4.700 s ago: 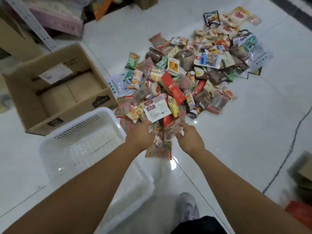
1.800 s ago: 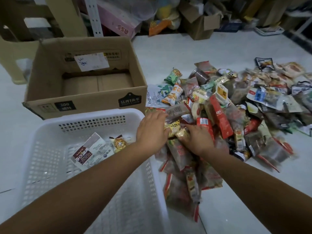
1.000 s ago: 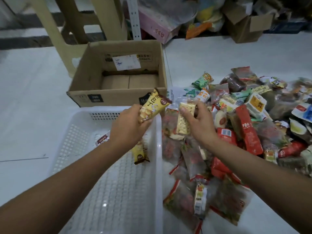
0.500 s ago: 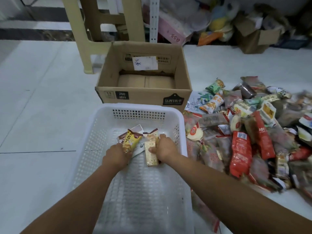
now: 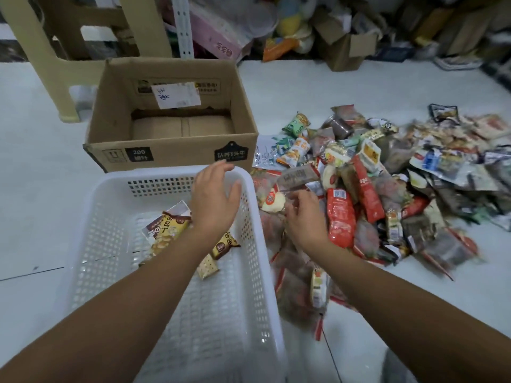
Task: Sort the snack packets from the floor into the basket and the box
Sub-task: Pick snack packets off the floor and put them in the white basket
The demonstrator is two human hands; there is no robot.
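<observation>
Box [image 5: 171,158] behind basket [image 5: 257,244]; packets [image 5: 373,183] right.

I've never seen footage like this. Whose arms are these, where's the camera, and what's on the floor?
There is no machine here: these are a person's bare arms, filmed by one wide-angle camera worn on the head, looking down. The left hand hovers open over a white perforated plastic basket, which holds a few packets, among them a yellow snack packet. The right hand reaches into the heap of mixed snack packets on the pale tiled floor; whether it grips one is unclear. Behind the basket stands an open brown cardboard box with no packets visible inside.
</observation>
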